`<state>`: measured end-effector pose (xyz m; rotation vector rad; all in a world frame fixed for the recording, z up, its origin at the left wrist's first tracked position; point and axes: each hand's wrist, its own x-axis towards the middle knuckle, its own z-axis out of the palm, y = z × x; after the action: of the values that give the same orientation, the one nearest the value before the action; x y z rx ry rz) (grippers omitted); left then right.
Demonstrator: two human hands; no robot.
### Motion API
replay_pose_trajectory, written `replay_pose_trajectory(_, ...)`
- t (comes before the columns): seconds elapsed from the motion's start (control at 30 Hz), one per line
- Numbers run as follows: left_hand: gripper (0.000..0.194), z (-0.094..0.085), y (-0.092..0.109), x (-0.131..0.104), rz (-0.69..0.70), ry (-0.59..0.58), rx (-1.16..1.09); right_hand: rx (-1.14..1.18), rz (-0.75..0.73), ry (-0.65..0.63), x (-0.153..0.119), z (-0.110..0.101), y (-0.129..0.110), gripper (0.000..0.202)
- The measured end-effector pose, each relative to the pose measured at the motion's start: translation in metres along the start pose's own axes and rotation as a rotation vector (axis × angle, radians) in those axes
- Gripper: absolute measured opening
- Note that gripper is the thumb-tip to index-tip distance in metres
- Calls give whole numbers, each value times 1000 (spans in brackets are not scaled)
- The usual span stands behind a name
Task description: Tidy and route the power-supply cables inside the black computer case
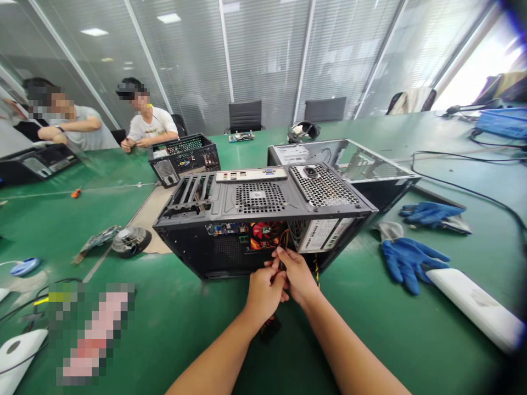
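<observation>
From where I stand, I see a black computer case (224, 206) lying on the green bench (197, 345), with its open side toward the person and its rear panel turned upward. In front of this opening are both hands. The left hand (267, 285) and the right hand (298, 272) meet closely, each with the fingers drawn narrow, and they seem to hold thin cables (285, 238) between them; the fingers hide the ends, so I cannot tell about any plug. These cables come from near the red fan (263, 235) inside, just beside the power supply (323, 235). A yellow-and-black cable (317, 269) hangs below the power supply. Under the hands lies a small dark object (270, 329), which I cannot identify.

In my judgement, the step in hand is fine finger work on the wiring. The next move calls for a firm pinch on both sides, without pulling the cables against the fan.
</observation>
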<state>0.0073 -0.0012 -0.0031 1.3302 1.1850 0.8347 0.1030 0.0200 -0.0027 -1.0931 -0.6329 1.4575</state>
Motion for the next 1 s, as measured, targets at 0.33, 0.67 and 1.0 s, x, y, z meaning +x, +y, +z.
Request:
replay_pose_trajectory(0.33, 36, -5, 6, 7, -200, -103, -340, 51, 19, 42, 2, -3, 0, 30)
replay_pose_trajectory(0.67, 27, -2, 3, -3, 114, 118, 188, 36, -97, 79, 6, -2, 6, 28)
replay_pose_trajectory(1.0, 38, -4, 3, 6, -352, -102, -615, 74, -16, 65, 0, -1, -3, 30)
